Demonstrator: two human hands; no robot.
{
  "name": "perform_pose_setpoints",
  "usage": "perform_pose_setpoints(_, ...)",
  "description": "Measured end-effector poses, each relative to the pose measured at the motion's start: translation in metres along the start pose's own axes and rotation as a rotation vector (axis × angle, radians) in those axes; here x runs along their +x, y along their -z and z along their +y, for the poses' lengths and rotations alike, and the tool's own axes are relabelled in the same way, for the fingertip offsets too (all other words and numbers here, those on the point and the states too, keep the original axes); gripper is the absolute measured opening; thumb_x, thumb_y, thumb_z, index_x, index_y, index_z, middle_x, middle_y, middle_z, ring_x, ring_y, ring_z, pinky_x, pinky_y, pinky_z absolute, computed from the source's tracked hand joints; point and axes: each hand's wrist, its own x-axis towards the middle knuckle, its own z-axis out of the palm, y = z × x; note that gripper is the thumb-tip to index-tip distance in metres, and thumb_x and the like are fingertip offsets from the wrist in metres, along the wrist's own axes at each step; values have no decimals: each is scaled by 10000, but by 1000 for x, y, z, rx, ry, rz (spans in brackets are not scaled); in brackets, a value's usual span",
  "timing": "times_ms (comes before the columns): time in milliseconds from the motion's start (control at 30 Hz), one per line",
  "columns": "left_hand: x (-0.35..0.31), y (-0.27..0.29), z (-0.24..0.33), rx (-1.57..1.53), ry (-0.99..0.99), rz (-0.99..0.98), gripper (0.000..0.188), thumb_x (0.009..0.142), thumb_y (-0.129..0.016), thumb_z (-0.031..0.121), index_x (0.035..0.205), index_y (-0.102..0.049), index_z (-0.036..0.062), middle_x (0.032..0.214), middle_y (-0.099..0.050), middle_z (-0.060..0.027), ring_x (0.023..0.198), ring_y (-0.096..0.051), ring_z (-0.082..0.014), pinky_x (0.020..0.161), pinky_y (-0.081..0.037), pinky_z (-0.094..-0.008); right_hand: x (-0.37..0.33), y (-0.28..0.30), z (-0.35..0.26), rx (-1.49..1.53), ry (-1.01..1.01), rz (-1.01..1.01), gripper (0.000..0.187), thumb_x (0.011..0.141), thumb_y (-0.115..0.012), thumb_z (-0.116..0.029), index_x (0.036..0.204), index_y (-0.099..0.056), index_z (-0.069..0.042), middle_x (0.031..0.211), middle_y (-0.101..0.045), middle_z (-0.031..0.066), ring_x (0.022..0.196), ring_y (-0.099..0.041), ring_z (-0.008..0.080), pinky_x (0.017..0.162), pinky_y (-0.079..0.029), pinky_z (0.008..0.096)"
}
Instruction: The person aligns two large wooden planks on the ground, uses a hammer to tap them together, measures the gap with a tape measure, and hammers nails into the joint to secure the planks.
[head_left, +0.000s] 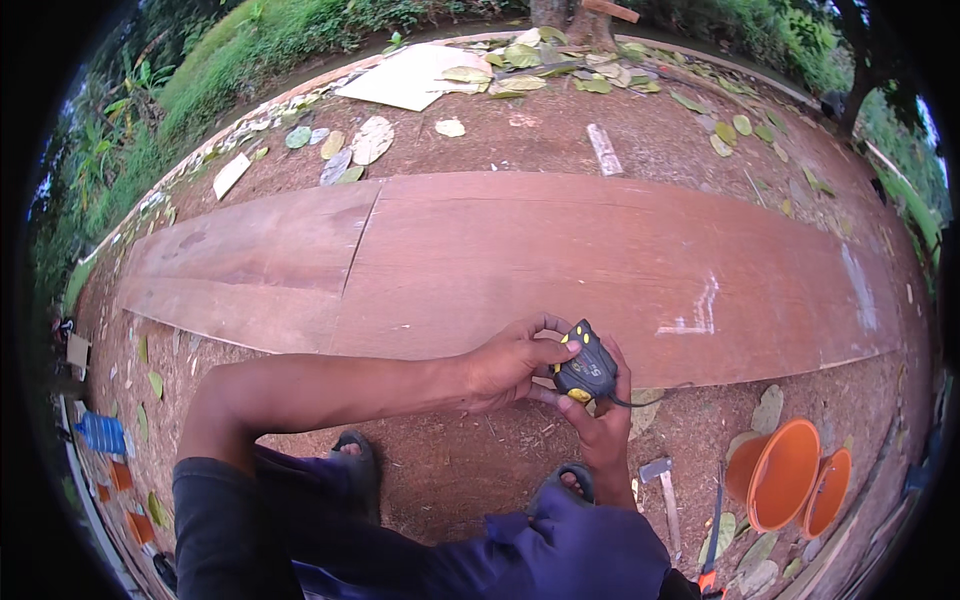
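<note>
A black and yellow tape measure (586, 368) is held up between both my hands, over the near edge of a long reddish-brown plywood sheet (520, 260). My left hand (512, 362) grips it from the left, its thumb lying on the case's top. From the right and below, the fingers of my right hand (606, 420) wrap round the case, the thumb near its lower yellow part. A dark strap trails off the case to the right. The blade cannot be made out. White marks (700, 310) show on the plywood's right part.
A second plywood piece (250, 250) adjoins on the left. Right of my legs lie a hammer (668, 500), a handsaw (714, 540) and two orange buckets (783, 478). A blue water bottle (103, 433) is at far left. Fallen leaves and a pale board (415, 78) lie beyond.
</note>
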Motion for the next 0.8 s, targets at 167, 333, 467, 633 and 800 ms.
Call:
perform_pose_setpoints(167,-59,68,28,230,19,229,506,957,-697,138,1381,-442,31,1284,-584,-171,1146,-661,-272,845,-654,-409,9,-40,1,83,-127,-299,981,845,-826,-298,1581,-260,20,1518,-442,232,1403,-462,277,1103,-435,399)
perform_pose_setpoints(333,-101,143,17,520,135,316,544,872,-808,199,1259,-482,-2,1118,-649,-198,964,-727,-292,672,-670,-379,14,-72,-2,-613,-467,-360,1020,854,-825,-340,1564,-229,85,1492,-437,293,1333,-540,345,1027,-511,440)
perform_pose_setpoints(467,-109,152,-6,608,219,228,642,843,-855,269,1245,-457,-35,1092,-653,-202,932,-729,-269,649,-661,-355,4,-129,-6,-741,-317,-564,974,868,-813,-343,1534,-262,106,1400,-521,306,1282,-579,360,1038,-505,445)
perform_pose_setpoints(633,-93,158,-6,437,189,-163,681,850,-847,352,1235,-481,-73,1102,-656,-203,899,-730,-245,654,-652,-375,18,-184,-24,-874,-357,-635,821,862,-810,-218,1504,-346,-1,1292,-612,217,1186,-639,314,994,-524,433)
perform_pose_setpoints(800,-69,200,-6,398,161,-247,568,850,-851,350,1164,-627,-67,1162,-667,-161,1016,-708,-244,829,-621,-398,36,-212,-51,-1040,-668,-575,695,906,-739,-215,1461,-380,1,1167,-661,202,1000,-699,283,840,-553,389)
